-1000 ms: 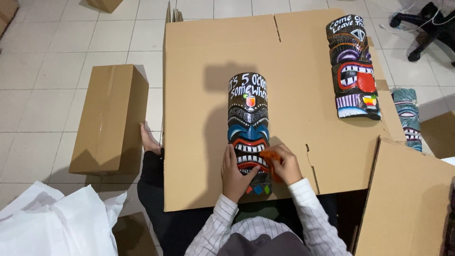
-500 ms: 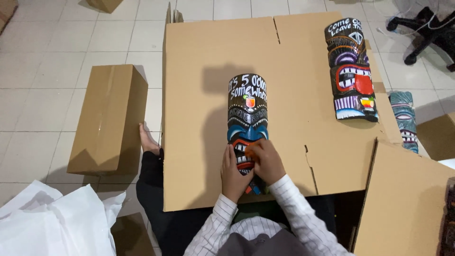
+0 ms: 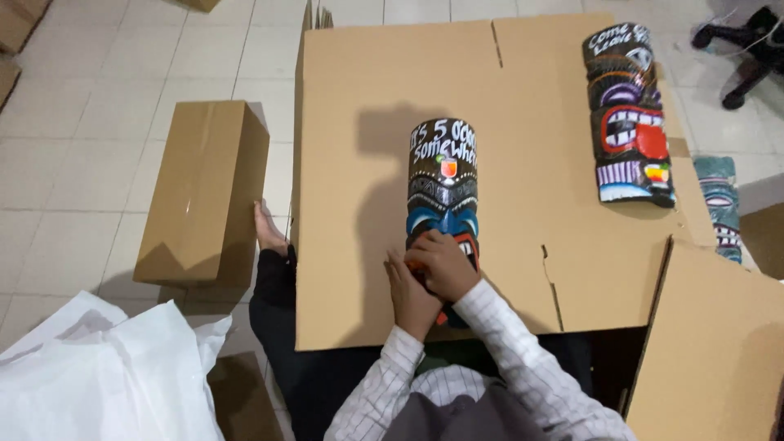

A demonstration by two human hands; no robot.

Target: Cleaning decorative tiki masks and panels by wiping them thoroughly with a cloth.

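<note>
A long painted wooden mask (image 3: 443,181), dark with a blue face and white lettering at its top, lies lengthwise on a flattened cardboard sheet (image 3: 523,106) across my lap. My right hand (image 3: 441,263) rests on the mask's mouth area, fingers curled over it. My left hand (image 3: 407,294) presses against the mask's lower left edge, right beside the right hand. What the fingers pinch is hidden under the hands.
A second painted mask (image 3: 627,114) with a red mouth lies at the sheet's far right, a teal one (image 3: 720,206) beyond it. A closed brown box (image 3: 200,192) stands on the tiled floor at left, white wrapping paper (image 3: 106,376) near left, another cardboard panel (image 3: 710,343) at right.
My right hand has moved left from the mask's right edge onto its mouth, covering it. Both hands have drawn together over the mask's lower part.
</note>
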